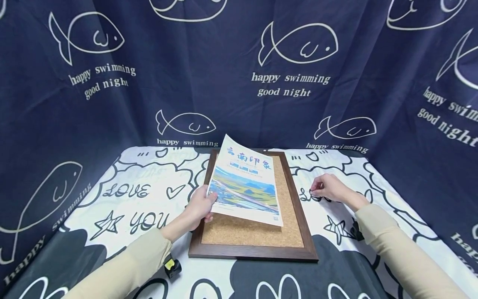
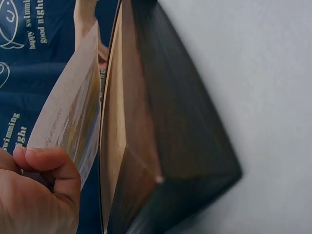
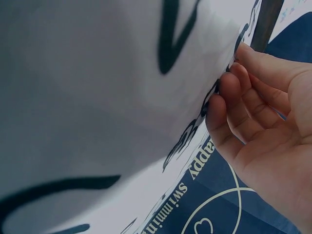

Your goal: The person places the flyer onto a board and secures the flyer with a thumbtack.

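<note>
A printed poster (image 1: 246,178) with Chinese lettering and a valley landscape is held by its left edge in my left hand (image 1: 201,203). The left wrist view shows the curled fingers (image 2: 51,161) at the lower part of the sheet (image 2: 68,97). The poster tilts over a cork board (image 1: 254,234) with a dark brown wooden frame (image 1: 254,252). To the right of the board, my right hand (image 1: 330,189) is down at the patterned cloth, thumb and fingertips close together. In the right wrist view its fingers (image 3: 229,87) are bent; I cannot tell whether they pinch something small.
White cloth (image 1: 130,174) with black doodles and lettering covers the table beneath the board. Behind it and at both sides hangs a navy curtain (image 1: 231,79) printed with fish. A black wrist device with a yellow patch (image 1: 171,265) sits at my left cuff.
</note>
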{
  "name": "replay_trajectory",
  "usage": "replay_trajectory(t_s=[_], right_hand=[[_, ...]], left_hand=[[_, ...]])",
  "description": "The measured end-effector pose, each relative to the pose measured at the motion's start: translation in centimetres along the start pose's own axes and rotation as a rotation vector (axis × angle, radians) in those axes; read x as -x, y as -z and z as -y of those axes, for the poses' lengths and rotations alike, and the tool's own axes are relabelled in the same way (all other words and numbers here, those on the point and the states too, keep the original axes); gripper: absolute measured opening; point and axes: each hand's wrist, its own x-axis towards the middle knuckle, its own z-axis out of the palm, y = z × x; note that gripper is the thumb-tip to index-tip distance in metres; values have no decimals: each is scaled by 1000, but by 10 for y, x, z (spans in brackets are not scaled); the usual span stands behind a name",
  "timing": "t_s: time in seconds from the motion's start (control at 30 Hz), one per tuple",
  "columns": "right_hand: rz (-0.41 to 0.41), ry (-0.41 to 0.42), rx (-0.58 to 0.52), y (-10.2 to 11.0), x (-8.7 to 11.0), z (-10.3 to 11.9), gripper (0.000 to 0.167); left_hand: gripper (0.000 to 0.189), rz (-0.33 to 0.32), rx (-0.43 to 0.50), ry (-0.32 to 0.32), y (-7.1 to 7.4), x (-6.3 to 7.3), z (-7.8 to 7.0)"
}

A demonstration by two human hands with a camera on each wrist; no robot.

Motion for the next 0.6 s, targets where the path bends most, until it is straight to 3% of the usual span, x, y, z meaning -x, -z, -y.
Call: replay_trajectory(t_s=[0.23,0.6], right_hand=[[-7,0,-2,1,-1,2,7],[7,-1,-14,1,1,4,5]], left_hand=[[29,-8,18,4,-7,1,-1],[33,42,43,34,-16,1,3]])
